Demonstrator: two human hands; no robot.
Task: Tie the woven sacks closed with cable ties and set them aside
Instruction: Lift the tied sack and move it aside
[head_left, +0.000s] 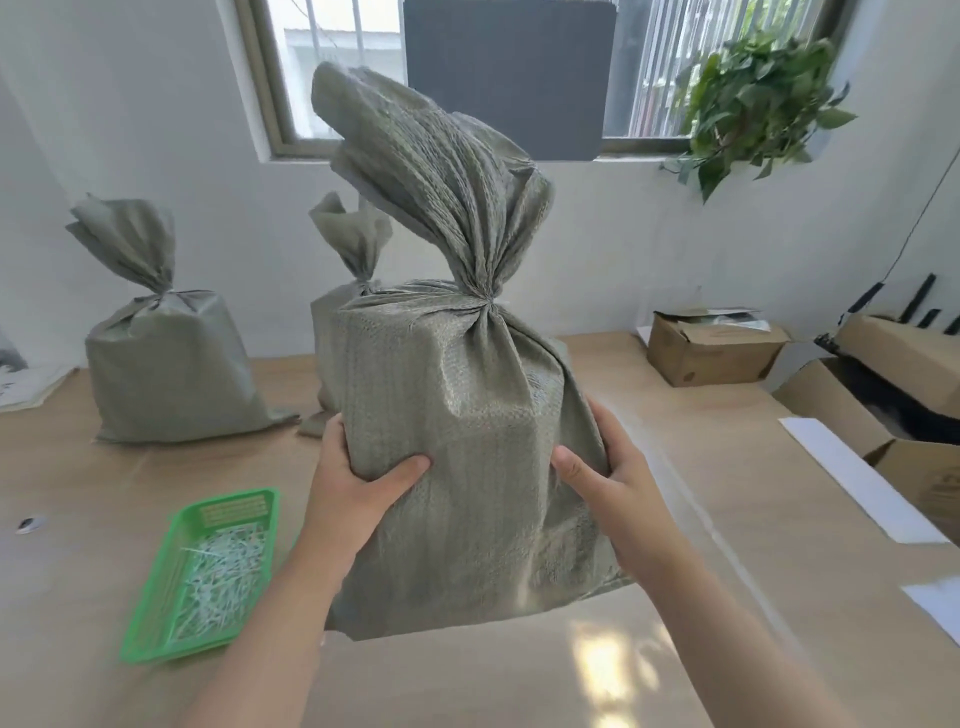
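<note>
A grey-green woven sack (457, 415) stands upright in front of me, its neck cinched tight and the loose top fanning up to the left. My left hand (358, 478) grips its left side with the thumb across the front. My right hand (608, 473) grips its right side the same way. The sack's bottom seems just above the table, though I cannot tell for sure. Two more tied sacks stand behind: one at far left (166, 364), one (337, 291) mostly hidden behind the held sack. A green tray (156, 618) at lower left holds several white cable ties (218, 582).
The wooden table (519, 675) runs to the white back wall. Open cardboard boxes (711, 348) sit at the right, with a larger box (883, 415) at the edge. White paper strips (857, 478) lie at right. A plant (753, 104) hangs by the window.
</note>
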